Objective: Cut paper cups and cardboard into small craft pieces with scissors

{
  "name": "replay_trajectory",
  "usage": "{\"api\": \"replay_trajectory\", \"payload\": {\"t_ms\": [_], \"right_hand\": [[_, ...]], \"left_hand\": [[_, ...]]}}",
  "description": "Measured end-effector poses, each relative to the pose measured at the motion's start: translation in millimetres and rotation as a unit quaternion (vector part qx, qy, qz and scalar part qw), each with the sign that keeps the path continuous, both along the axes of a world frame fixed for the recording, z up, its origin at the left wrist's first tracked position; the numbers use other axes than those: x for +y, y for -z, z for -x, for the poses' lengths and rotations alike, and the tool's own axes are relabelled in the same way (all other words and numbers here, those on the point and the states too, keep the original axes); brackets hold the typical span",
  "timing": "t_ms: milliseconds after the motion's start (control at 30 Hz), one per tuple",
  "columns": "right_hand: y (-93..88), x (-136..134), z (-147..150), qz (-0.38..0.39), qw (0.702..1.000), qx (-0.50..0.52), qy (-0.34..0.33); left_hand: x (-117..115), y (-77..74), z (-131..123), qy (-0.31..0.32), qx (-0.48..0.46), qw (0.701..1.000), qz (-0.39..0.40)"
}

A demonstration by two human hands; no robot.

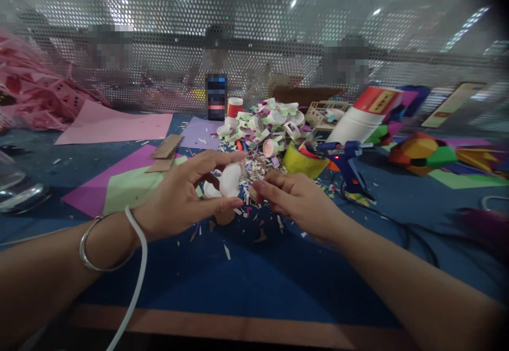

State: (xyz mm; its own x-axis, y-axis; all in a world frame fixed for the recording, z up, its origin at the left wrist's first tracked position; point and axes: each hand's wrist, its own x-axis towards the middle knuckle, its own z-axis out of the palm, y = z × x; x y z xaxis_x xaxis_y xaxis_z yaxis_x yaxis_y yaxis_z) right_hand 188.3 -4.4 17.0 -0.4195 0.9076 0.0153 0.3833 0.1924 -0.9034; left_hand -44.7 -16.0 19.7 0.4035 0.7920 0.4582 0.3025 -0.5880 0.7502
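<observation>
Between the thumb and fingers of my left hand (186,189) sits a small white rounded piece (230,180), smooth and cup-like; its exact kind is unclear. My right hand (292,194) is closed in a pinch just to the right of it, apart from the white piece. A brownish bit shows at those fingertips, too small and blurred to name. Below and behind both hands, paper scraps (248,210) lie scattered over the blue table (238,282). A brown round piece (225,217) rests beneath my left hand.
A heap of small paper-trimmed cups (274,123) stands ahead. To the right are a blue glue gun (345,163) with a trailing cord, a yellow ring (304,163) and stacked white cups (353,123). Coloured sheets (127,128) lie left. A phone (216,99) stands upright behind.
</observation>
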Motion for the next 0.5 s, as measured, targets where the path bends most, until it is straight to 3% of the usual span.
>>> {"api": "replay_trajectory", "payload": {"t_ms": [200,500], "right_hand": [[-2.0,-1.0,-1.5,0.001,0.999,-0.035,-0.016],[-2.3,0.5,-4.5,-0.024,0.998,-0.051,-0.028]], "left_hand": [[7.0,7.8,2.5,0.036,-0.004,0.998,-0.06],[5.2,6.2,4.5,0.045,-0.008,0.998,-0.032]]}}
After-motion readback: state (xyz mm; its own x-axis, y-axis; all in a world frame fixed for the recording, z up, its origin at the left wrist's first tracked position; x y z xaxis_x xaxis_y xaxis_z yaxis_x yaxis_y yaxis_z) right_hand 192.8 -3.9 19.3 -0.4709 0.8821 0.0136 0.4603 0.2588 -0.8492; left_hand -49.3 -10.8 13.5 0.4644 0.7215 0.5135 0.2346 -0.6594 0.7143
